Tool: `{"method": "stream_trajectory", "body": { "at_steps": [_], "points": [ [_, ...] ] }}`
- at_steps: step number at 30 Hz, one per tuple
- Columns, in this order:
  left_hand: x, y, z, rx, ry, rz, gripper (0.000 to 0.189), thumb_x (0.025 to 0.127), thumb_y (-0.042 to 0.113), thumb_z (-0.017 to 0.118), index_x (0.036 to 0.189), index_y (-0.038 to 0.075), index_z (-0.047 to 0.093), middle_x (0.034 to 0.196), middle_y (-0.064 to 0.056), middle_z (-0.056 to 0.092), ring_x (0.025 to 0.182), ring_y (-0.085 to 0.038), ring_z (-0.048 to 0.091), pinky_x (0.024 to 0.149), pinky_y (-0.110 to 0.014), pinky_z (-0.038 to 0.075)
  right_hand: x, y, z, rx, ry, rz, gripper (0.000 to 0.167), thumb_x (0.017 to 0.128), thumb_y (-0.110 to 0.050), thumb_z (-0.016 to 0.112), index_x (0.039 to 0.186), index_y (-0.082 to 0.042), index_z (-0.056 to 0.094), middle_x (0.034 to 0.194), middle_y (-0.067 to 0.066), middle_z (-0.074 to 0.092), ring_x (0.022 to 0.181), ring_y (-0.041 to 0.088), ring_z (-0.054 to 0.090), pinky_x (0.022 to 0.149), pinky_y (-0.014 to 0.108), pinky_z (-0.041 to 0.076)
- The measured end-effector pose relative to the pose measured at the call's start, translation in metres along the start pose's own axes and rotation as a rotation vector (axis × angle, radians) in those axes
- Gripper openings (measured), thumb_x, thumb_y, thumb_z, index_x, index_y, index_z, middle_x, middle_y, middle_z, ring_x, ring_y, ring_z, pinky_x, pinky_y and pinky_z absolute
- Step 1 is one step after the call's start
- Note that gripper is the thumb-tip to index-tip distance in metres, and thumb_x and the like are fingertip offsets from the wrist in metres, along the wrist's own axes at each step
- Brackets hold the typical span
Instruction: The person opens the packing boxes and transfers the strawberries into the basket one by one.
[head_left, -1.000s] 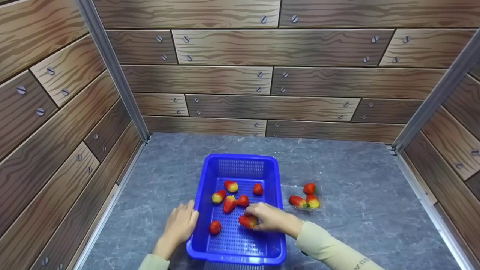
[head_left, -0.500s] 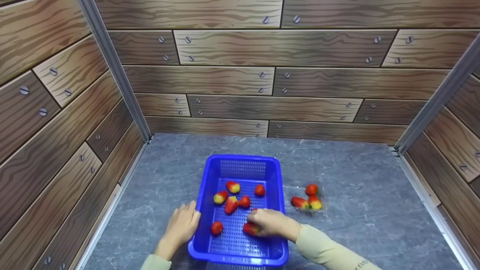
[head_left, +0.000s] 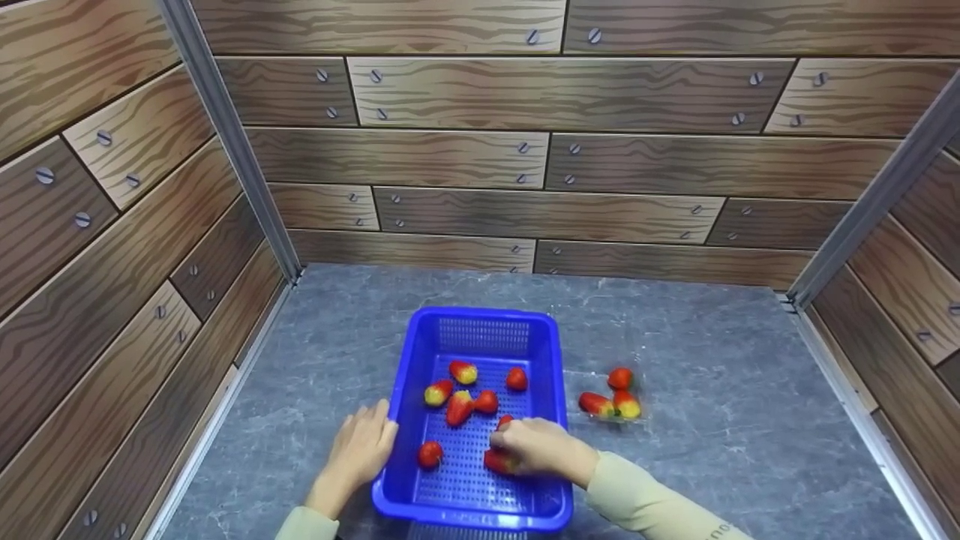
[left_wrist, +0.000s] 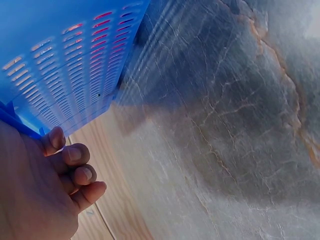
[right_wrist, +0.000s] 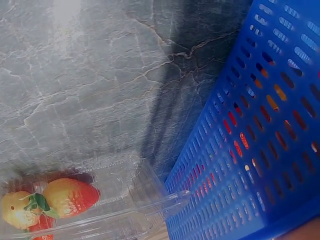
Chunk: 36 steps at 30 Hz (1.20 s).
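Note:
In the head view a blue plastic basket (head_left: 469,491) with slotted walls stands on the grey table. Several red and yellow toy-like strawberries (head_left: 459,409) lie scattered in it. My left hand (head_left: 361,444) grips its left rim; the left wrist view shows curled fingertips (left_wrist: 75,152) by the rim. Over the right rim reaches my right hand (head_left: 541,448), fingers bent down onto a strawberry (head_left: 499,460) near the basket's front right. Its fingertips are partly hidden. Another strawberry (head_left: 505,422) shows just beyond that hand. In the right wrist view the basket's slotted wall (right_wrist: 235,165) hides the hand's work.
Right of the basket sits a clear plastic box (right_wrist: 117,185) holding several strawberries (head_left: 597,404). Its near edge is close to the basket wall. Wood-patterned walls (head_left: 450,157) enclose the table (head_left: 720,375) at the back and both sides.
My right hand has shifted slightly toward the basket's front with the strawberry under its fingers, uncovering another strawberry behind. The left hand stays on the rim.

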<state>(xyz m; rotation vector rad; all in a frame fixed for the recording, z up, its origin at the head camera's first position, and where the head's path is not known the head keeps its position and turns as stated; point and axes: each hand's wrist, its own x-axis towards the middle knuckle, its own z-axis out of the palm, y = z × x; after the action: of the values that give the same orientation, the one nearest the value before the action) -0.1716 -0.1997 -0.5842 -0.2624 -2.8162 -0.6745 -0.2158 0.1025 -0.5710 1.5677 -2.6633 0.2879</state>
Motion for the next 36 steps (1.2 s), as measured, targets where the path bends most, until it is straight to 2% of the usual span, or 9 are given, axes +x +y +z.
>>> {"method": "stream_trajectory", "body": {
  "at_steps": [14, 22, 27, 30, 33, 36],
  "points": [
    [0.000, -0.002, -0.003, 0.001, -0.016, -0.014, 0.016, 0.097, 0.017, 0.045, 0.102, 0.006, 0.056, 0.091, -0.010, 0.063, 0.090, -0.034, 0.057, 0.084, -0.051, 0.042, 0.002, -0.002, -0.002, 0.005, -0.001, 0.018, 0.025, 0.092, -0.033, 0.069, 0.074, -0.018, 0.060, 0.066, -0.006, 0.054, 0.053, 0.013, 0.052, 0.047, 0.029, 0.042],
    [-0.001, -0.001, 0.001, 0.002, 0.003, 0.018, 0.010, 0.096, 0.015, 0.046, 0.095, 0.008, 0.054, 0.084, -0.009, 0.061, 0.086, -0.035, 0.057, 0.080, -0.050, 0.042, 0.000, 0.000, -0.003, 0.058, -0.084, 0.064, 0.020, 0.092, -0.034, 0.069, 0.079, -0.018, 0.064, 0.071, -0.007, 0.057, 0.057, 0.011, 0.053, 0.050, 0.027, 0.043],
    [0.000, -0.002, 0.002, -0.002, -0.006, 0.011, 0.014, 0.096, 0.016, 0.045, 0.100, 0.007, 0.055, 0.088, -0.010, 0.063, 0.088, -0.034, 0.057, 0.081, -0.050, 0.042, 0.000, 0.004, -0.004, 0.077, -0.102, 0.064, 0.012, 0.089, -0.028, 0.073, 0.086, -0.017, 0.068, 0.077, -0.004, 0.064, 0.064, 0.012, 0.060, 0.057, 0.027, 0.049],
    [0.000, -0.002, 0.001, -0.003, -0.011, 0.010, 0.015, 0.097, 0.016, 0.045, 0.101, 0.006, 0.055, 0.090, -0.010, 0.063, 0.089, -0.034, 0.057, 0.083, -0.051, 0.042, 0.000, 0.005, -0.004, 0.071, -0.106, 0.056, 0.008, 0.083, -0.018, 0.076, 0.088, -0.017, 0.069, 0.079, -0.003, 0.065, 0.066, 0.012, 0.061, 0.059, 0.027, 0.050],
    [-0.002, -0.003, 0.000, 0.001, -0.019, 0.010, 0.016, 0.097, 0.016, 0.044, 0.102, 0.006, 0.056, 0.090, -0.011, 0.063, 0.090, -0.034, 0.057, 0.084, -0.051, 0.042, 0.000, 0.006, -0.003, 0.094, -0.075, 0.045, 0.014, 0.075, -0.009, 0.077, 0.083, -0.014, 0.067, 0.075, -0.002, 0.063, 0.062, 0.011, 0.056, 0.057, 0.027, 0.048],
    [-0.003, -0.003, -0.001, 0.002, -0.017, 0.008, 0.018, 0.097, 0.016, 0.044, 0.104, 0.005, 0.056, 0.091, -0.012, 0.064, 0.091, -0.035, 0.057, 0.085, -0.051, 0.042, 0.002, 0.008, -0.003, 0.159, -0.007, 0.030, 0.016, 0.070, -0.002, 0.076, 0.077, -0.010, 0.063, 0.071, 0.001, 0.061, 0.059, 0.009, 0.049, 0.054, 0.026, 0.043]
  ]
}}
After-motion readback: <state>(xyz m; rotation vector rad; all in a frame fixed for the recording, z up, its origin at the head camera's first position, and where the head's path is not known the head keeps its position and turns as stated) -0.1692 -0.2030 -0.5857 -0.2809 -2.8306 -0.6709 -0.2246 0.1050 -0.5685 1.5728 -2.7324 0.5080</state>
